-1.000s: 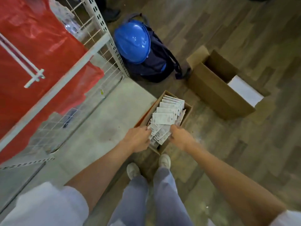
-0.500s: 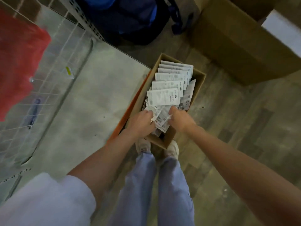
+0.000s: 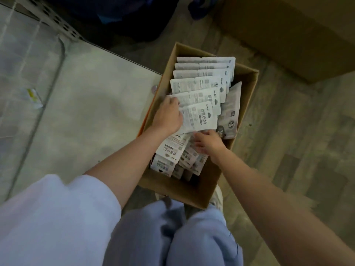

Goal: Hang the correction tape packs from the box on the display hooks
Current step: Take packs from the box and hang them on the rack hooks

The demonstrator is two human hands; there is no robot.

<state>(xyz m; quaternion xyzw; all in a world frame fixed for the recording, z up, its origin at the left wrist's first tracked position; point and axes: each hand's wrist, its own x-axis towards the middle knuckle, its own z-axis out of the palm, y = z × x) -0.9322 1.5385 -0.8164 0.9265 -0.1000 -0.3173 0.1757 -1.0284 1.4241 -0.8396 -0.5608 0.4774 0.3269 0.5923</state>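
Our left hand (image 3: 168,118) gripping white card-backed correction tape packs (image 3: 199,87) in the open brown cardboard box (image 3: 247,89), right hand's (image 3: 208,142) fingers loosely open at five o'clock.

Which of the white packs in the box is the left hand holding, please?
The left hand grips the pack at the near end of the overlapping row, printed "36"; the other packs in the box lie untouched behind it.

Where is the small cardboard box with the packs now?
In the head view the small cardboard box sits on the floor at centre, just ahead of the person's feet, its left side against the grey shelf base.
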